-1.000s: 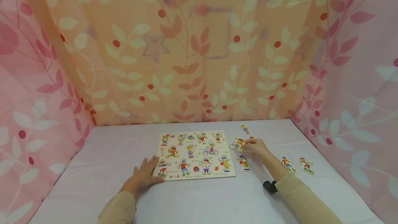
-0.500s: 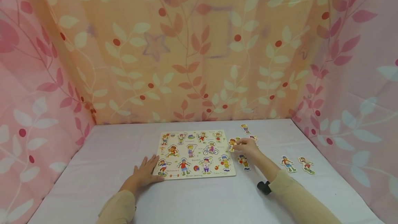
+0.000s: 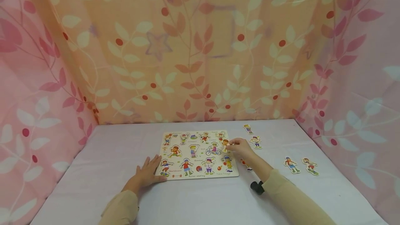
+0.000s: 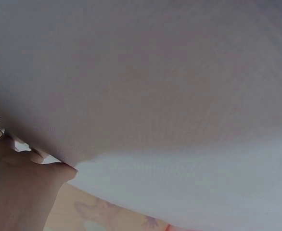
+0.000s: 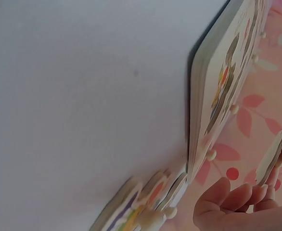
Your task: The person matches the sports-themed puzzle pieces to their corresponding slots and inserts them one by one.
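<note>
A wooden puzzle board (image 3: 200,164) with pictures of children at sports lies on the table in the head view. My left hand (image 3: 145,174) rests at its left edge, fingers spread and thumb at the near corner. In the left wrist view, that hand (image 4: 23,183) shows at the lower left. My right hand (image 3: 245,151) pinches a cut-out puzzle piece (image 3: 225,146) over the board's right side. From the right wrist, the piece (image 5: 273,156) appears edge-on, raised in the fingertips of my right hand (image 5: 247,207); its picture is hidden there.
Loose puzzle pieces lie right of the board: one at the back (image 3: 248,129), another below it (image 3: 256,142), and one partly behind my right hand (image 3: 247,165). Two more, a blue-capped figure (image 3: 291,165) and a skateboarder (image 3: 309,166), lie farther right. Patterned curtains (image 3: 200,61) enclose the table.
My right hand has carried the puzzle piece leftward from the table to over the board's right side. A loose piece behind that hand has come into view. My left hand stays at the board's edge.
</note>
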Tool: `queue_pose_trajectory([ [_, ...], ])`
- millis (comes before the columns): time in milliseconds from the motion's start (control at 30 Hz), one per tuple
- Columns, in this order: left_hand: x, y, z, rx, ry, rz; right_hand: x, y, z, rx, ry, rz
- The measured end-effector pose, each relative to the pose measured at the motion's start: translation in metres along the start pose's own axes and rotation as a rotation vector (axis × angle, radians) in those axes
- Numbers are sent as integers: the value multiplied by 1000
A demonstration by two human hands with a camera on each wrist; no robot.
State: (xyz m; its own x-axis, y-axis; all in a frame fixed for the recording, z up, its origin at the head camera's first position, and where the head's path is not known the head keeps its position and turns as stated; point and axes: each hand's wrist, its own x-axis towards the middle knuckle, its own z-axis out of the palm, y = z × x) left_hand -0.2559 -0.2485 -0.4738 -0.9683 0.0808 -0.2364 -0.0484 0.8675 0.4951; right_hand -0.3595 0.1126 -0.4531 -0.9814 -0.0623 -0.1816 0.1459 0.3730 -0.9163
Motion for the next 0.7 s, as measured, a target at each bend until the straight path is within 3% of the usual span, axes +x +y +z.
queue_pose_trajectory([
  [700, 1, -1, 2, 3, 11, -5, -5, -12, 38, 42, -86, -54],
])
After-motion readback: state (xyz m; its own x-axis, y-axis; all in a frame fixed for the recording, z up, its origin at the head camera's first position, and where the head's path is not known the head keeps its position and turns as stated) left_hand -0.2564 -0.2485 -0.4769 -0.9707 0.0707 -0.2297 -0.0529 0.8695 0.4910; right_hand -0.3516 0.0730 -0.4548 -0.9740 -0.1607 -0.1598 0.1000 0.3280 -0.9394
